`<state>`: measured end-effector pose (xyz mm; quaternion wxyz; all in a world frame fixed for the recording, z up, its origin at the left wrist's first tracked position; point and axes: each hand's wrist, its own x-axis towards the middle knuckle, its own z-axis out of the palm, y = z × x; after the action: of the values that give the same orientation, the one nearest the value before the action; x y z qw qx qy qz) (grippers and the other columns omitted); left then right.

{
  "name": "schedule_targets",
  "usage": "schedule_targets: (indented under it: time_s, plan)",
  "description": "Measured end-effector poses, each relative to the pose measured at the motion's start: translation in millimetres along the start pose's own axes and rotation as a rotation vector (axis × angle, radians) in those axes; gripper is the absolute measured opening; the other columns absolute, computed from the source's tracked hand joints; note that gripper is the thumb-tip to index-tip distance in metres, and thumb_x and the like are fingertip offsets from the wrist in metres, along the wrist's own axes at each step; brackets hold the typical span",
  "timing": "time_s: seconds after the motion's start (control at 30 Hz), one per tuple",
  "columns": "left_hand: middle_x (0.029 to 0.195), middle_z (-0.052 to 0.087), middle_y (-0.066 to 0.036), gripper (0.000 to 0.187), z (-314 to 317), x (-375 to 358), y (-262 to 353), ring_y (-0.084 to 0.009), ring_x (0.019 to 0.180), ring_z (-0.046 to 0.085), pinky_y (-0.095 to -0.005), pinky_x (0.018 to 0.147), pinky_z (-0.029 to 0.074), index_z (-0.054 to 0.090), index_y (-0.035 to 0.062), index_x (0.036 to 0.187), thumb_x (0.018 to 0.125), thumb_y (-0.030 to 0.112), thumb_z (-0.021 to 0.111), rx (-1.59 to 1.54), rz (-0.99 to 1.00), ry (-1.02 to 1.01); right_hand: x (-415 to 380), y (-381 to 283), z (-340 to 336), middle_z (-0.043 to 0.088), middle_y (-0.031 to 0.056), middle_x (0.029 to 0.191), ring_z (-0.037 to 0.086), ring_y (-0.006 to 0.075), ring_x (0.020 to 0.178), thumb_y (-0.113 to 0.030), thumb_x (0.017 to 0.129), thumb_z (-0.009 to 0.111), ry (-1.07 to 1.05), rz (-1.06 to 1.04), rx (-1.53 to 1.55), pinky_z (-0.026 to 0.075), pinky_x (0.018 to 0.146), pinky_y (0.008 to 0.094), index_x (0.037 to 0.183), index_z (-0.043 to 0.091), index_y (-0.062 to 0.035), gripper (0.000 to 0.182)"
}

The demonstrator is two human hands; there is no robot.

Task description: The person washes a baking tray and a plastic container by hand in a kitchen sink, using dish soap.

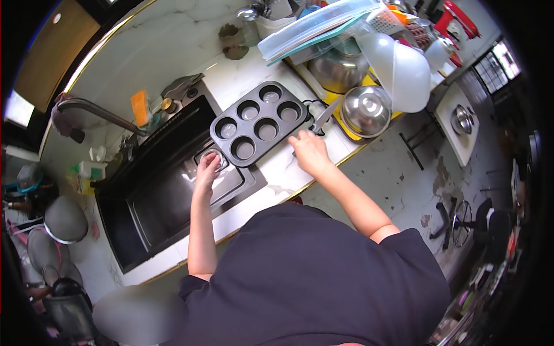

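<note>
A dark muffin tin (266,129) with several round cups sits on the counter, its left end over the sink edge. My left hand (208,172) is over the sink beside the tin's near left corner, fingers curled. A pale ring shape shows right at its fingertips; I cannot tell whether it is held. To the right of the tin, my right hand (310,153) is low over the counter, fingers bent together, what lies within them hidden. Just beyond its knuckles lies a wide-bladed knife (326,117), its blade slanting away to the right.
The black sink (167,199) lies to the left under a curved faucet (104,112), with an orange sponge (139,108) behind it. At the right, a shiny metal bowl (366,111), white plastic bowls (404,75) and stacked lids (323,26) crowd the counter's edge.
</note>
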<state>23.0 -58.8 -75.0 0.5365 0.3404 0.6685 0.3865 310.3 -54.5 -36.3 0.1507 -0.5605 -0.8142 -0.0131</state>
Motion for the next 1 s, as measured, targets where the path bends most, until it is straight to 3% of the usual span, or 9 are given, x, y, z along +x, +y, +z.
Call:
schedule_targets:
  time_s: [0.03, 0.17, 0.27, 0.53, 0.67, 0.73, 0.83, 0.93, 1.0]
  plan:
    - [0.089, 0.053, 0.001, 0.035, 4.6, 3.1, -0.8, -0.0089, 0.078, 0.049, -0.0305, 0.072, 0.040, 0.048, 0.0111, 0.106, 0.080, 0.034, 0.055, -0.080, -0.040, -0.063, -2.3, 4.5, -1.5, 0.054, 0.0101, 0.074, 0.056, 0.0240, 0.075, -0.005, 0.067, 0.052, 0.007, 0.020, -0.020, 0.046, 0.061, 0.0370, 0.082, 0.058, -0.0085, 0.016]
    - [0.086, 0.054, 0.000, 0.022, 17.4, 22.4, -8.7, -0.0090, 0.076, 0.050, -0.0282, 0.067, 0.042, 0.050, 0.0105, 0.094, 0.084, 0.031, 0.051, -0.239, -0.101, -0.198, -12.2, 10.9, 3.5, 0.055, 0.0085, 0.068, 0.059, 0.0226, 0.066, -0.009, 0.071, 0.049, -0.110, 0.136, -0.196, 0.045, 0.056, 0.0348, 0.084, 0.059, -0.0119, 0.016]
    - [0.066, 0.050, 0.003, 0.017, 24.8, 24.0, -3.5, -0.0068, 0.058, 0.048, -0.0223, 0.057, 0.041, 0.048, 0.0080, 0.085, 0.085, 0.025, 0.050, -0.367, -0.022, -0.243, -15.9, 9.2, 13.5, 0.055, 0.0073, 0.068, 0.060, 0.0216, 0.061, -0.011, 0.072, 0.048, -0.068, 0.185, -0.241, 0.044, 0.053, 0.0351, 0.083, 0.059, -0.0155, 0.016]
    - [0.069, 0.053, 0.000, 0.012, 10.8, 12.2, -0.6, -0.0088, 0.060, 0.049, -0.0260, 0.059, 0.044, 0.048, 0.0070, 0.081, 0.085, 0.018, 0.050, -0.513, 0.087, -0.232, -28.1, -8.1, -25.3, 0.048, 0.0048, 0.068, 0.054, 0.0217, 0.055, -0.005, 0.067, 0.055, 0.574, 0.270, -0.148, 0.043, 0.047, 0.0332, 0.086, 0.056, -0.0183, 0.024]
    - [0.083, 0.058, -0.006, 0.011, -13.8, 5.3, 1.0, -0.0136, 0.071, 0.058, -0.0270, 0.064, 0.048, 0.049, 0.0038, 0.088, 0.085, 0.014, 0.049, -0.493, 0.170, -0.239, -46.9, -19.5, -37.7, 0.054, 0.0044, 0.076, 0.058, 0.0221, 0.062, -0.002, 0.064, 0.060, 0.824, 0.275, 0.081, 0.046, 0.053, 0.0327, 0.088, 0.055, -0.0171, 0.028]
    - [0.083, 0.058, -0.005, 0.010, -26.8, 8.4, -1.7, -0.0119, 0.070, 0.057, -0.0250, 0.061, 0.049, 0.049, 0.0047, 0.087, 0.085, 0.015, 0.050, -0.498, 0.201, -0.238, -51.5, -19.8, -39.1, 0.058, 0.0057, 0.084, 0.059, 0.0224, 0.072, -0.001, 0.064, 0.059, 0.793, 0.251, 0.191, 0.047, 0.058, 0.0321, 0.088, 0.054, -0.0165, 0.029]
    - [0.081, 0.058, -0.003, 0.010, -38.3, -3.9, 7.0, -0.0099, 0.068, 0.057, -0.0231, 0.058, 0.049, 0.048, 0.0057, 0.084, 0.085, 0.016, 0.050, -0.505, 0.248, -0.221, -53.8, -10.9, -32.6, 0.058, 0.0095, 0.094, 0.057, 0.0240, 0.090, 0.000, 0.065, 0.055, 0.412, 0.173, 0.145, 0.048, 0.067, 0.0329, 0.088, 0.053, -0.0153, 0.027]
    - [0.082, 0.058, -0.003, 0.011, -51.3, -8.5, 7.1, -0.0103, 0.069, 0.057, -0.0237, 0.060, 0.050, 0.048, 0.0057, 0.084, 0.084, 0.016, 0.051, -0.474, 0.280, -0.208, -41.7, 13.1, -8.1, 0.057, 0.0122, 0.096, 0.055, 0.0274, 0.093, -0.002, 0.069, 0.052, 0.457, -0.037, -0.004, 0.046, 0.075, 0.0347, 0.088, 0.053, -0.0151, 0.023]
    - [0.090, 0.057, -0.007, 0.016, -53.7, -13.5, 10.1, -0.0147, 0.079, 0.059, -0.0277, 0.063, 0.051, 0.046, 0.0039, 0.090, 0.084, 0.017, 0.052, -0.455, 0.292, -0.152, -32.1, 28.4, 3.8, 0.054, 0.0152, 0.106, 0.049, 0.0291, 0.104, -0.006, 0.069, 0.051, 0.323, -0.119, -0.047, 0.044, 0.082, 0.0336, 0.087, 0.053, -0.0141, 0.020]
